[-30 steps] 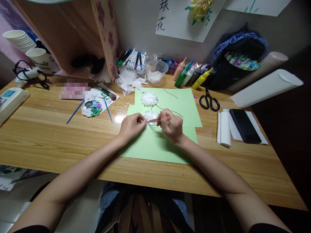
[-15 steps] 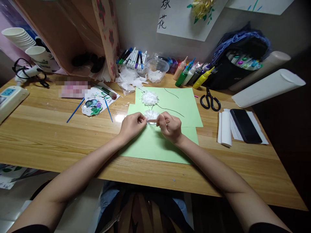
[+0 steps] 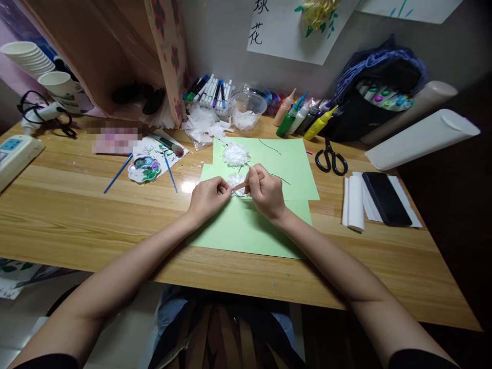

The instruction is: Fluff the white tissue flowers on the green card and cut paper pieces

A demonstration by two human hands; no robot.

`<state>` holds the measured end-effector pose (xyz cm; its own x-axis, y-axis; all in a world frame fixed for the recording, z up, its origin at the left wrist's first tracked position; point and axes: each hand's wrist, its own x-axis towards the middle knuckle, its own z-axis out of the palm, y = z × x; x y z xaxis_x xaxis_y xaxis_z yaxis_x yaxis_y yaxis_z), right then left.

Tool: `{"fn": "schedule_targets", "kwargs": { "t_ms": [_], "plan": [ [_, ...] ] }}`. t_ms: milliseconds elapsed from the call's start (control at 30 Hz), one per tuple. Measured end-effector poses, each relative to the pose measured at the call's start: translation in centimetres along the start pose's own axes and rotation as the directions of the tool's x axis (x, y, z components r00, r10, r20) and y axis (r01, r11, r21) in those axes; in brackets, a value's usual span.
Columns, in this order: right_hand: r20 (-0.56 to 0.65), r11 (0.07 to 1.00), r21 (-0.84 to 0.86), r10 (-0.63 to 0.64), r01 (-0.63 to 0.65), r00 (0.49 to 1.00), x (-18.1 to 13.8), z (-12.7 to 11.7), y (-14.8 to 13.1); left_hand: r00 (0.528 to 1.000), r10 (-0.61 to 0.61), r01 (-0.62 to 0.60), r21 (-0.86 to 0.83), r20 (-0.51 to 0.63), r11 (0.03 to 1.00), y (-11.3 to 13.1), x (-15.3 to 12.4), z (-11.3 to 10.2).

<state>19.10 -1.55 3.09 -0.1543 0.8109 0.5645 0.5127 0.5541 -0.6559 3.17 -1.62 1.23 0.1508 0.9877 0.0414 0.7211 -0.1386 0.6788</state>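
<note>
My right hand [image 3: 266, 192] is closed round a thin wooden stick [image 3: 241, 185], whose tip points left at the fingertips of my left hand. My left hand [image 3: 207, 201] is pinched at the left edge of the lower white paper flower [image 3: 235, 179]; whatever sits between its fingertips is too small to make out. Both hands partly cover this flower. Just above it lies a second fluffy white flower [image 3: 236, 154] on the upper light-green sheet [image 3: 295, 166], which carries thin dark curved lines. Another green sheet [image 3: 265, 230] lies partly underneath, nearer to me.
White paper scraps [image 3: 200, 120] and a clear tub [image 3: 248, 110] stand behind the sheets. Paint bottles [image 3: 286, 124] and black scissors [image 3: 330, 160] are at back right, a phone [image 3: 386, 199] farther right. Left lie a paint palette [image 3: 144, 169] and brushes [image 3: 118, 173].
My right hand has moved slightly up, tilting the stick so its right end is higher. My left hand stays pinched in the same place by the flower.
</note>
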Motion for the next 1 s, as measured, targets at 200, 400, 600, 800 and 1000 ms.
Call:
{"fn": "schedule_targets", "kwargs": {
  "t_ms": [200,400,600,800,1000],
  "plan": [
    [-0.077,0.998,-0.008,-0.067,0.067,0.995,-0.4,-0.6,-0.1,1.0,-0.001,0.001,0.019,-0.011,1.0,0.1,0.0,0.0],
    [-0.043,0.993,-0.025,-0.114,0.113,0.993,-0.8,-0.2,0.3,1.0,0.006,-0.006,0.022,-0.013,1.0,0.1,0.0,0.1],
    [-0.05,0.988,-0.067,-0.141,0.137,0.989,-0.8,0.0,0.6,1.0,0.017,-0.016,0.028,-0.015,0.999,0.0,0.0,0.1],
    [-0.013,0.981,-0.088,-0.172,0.171,0.985,-0.7,0.2,0.7,1.0,0.004,-0.004,0.025,-0.015,1.0,0.1,0.0,0.0],
    [0.099,0.985,-0.121,-0.108,0.12,0.989,1.3,0.6,0.5,1.0,0.006,-0.006,-0.013,-0.005,1.0,-0.1,0.0,-0.2]
  ]
}}
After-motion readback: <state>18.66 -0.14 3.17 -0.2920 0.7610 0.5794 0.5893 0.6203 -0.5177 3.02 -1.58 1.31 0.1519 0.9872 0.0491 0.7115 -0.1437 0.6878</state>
